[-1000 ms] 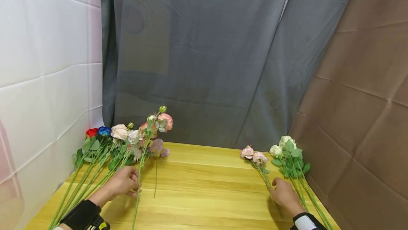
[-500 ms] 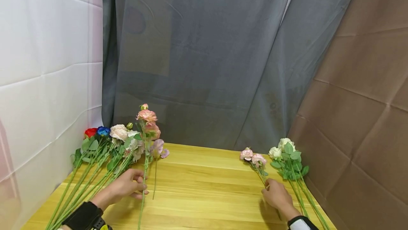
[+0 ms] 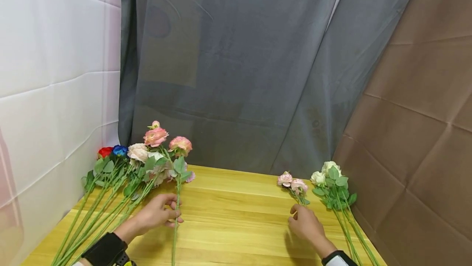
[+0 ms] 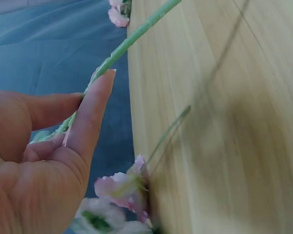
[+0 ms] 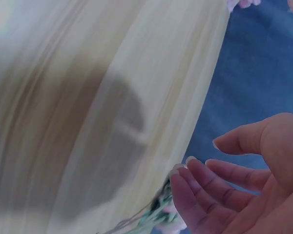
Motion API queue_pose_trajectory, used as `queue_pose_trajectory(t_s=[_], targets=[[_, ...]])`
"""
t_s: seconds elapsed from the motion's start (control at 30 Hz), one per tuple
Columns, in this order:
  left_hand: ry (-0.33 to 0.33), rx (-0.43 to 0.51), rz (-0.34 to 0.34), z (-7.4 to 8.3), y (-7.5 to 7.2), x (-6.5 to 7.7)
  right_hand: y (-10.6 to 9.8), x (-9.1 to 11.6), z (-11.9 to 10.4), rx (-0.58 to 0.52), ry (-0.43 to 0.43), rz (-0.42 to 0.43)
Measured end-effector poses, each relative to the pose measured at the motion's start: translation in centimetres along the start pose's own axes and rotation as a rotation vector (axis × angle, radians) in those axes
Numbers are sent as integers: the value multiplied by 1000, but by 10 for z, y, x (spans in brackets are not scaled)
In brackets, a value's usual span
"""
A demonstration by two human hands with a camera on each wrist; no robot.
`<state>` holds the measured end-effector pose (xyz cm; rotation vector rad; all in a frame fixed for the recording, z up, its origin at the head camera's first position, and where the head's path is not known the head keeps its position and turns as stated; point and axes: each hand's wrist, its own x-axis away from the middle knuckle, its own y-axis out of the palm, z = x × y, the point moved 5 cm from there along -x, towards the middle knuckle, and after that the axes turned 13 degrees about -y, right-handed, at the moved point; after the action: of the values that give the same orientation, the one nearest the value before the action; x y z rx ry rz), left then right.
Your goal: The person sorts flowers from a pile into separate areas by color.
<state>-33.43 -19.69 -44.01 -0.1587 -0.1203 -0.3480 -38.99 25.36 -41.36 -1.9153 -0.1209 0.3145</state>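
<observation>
My left hand (image 3: 161,212) pinches the green stem of a pink-orange flower (image 3: 155,137) between thumb and fingers. The stem (image 4: 136,36) runs up past the fingertips in the left wrist view, raised off the wooden table. Behind it lies a small lilac flower (image 4: 118,189) with a short stem. My right hand (image 3: 307,226) hovers over the table with its fingers loosely bent and nothing between them, as the right wrist view also shows. Just beyond it lie the light pink flowers (image 3: 293,182), whose stems are partly hidden by that hand.
On the left side of the table (image 3: 228,225) lie long-stemmed flowers, among them a red one (image 3: 105,152), a blue one (image 3: 120,150) and a cream one (image 3: 138,152). White roses (image 3: 329,172) lie at the right. A grey curtain (image 3: 236,73) closes off the back.
My left hand has moved right with the pink-orange flower, whose blooms have turned and spread apart. The right hand has moved left, away from the light pink flowers' stems.
</observation>
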Motion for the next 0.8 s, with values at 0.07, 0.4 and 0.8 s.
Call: queue_pose_trajectory(t_s=[0.07,0.4,0.8], targets=[[26,-3,-10,6,3,-2,0,-1,-8,-1,-11,2],[105,-50,22,24,14,-8,18,0,-62,-121,-220,-20],[171,-144,37,47,61,-31,62,19,-168,-714,-393,-373]])
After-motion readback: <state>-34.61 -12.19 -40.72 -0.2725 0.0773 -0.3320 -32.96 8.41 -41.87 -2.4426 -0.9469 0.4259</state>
